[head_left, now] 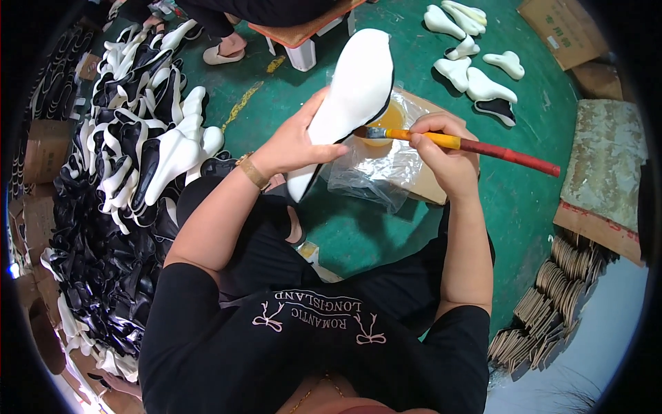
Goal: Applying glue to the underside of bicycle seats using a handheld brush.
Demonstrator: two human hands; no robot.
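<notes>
A white bicycle saddle (360, 76) with a dark underside is tilted upright in my left hand (293, 141), its broad end up and narrow end down. The fingers and thumb grip it round the middle. My right hand (448, 152) is closed on a brush (507, 153) with a yellow and red handle. The bristle end is at the saddle's dark edge; whether it touches cannot be made out. Behind it, partly hidden, a container of amber liquid (396, 117) stands on clear plastic sheeting (372, 172) over a cardboard box (429, 188).
White saddles and black pieces (103, 241) are heaped at my left. Several white saddles (486, 86) lie on the green floor (531, 200) at far right. A person's leg and a stool (301, 55) are ahead. Stacked brown pieces (538, 310) stand at near right, below a stained board (600, 165).
</notes>
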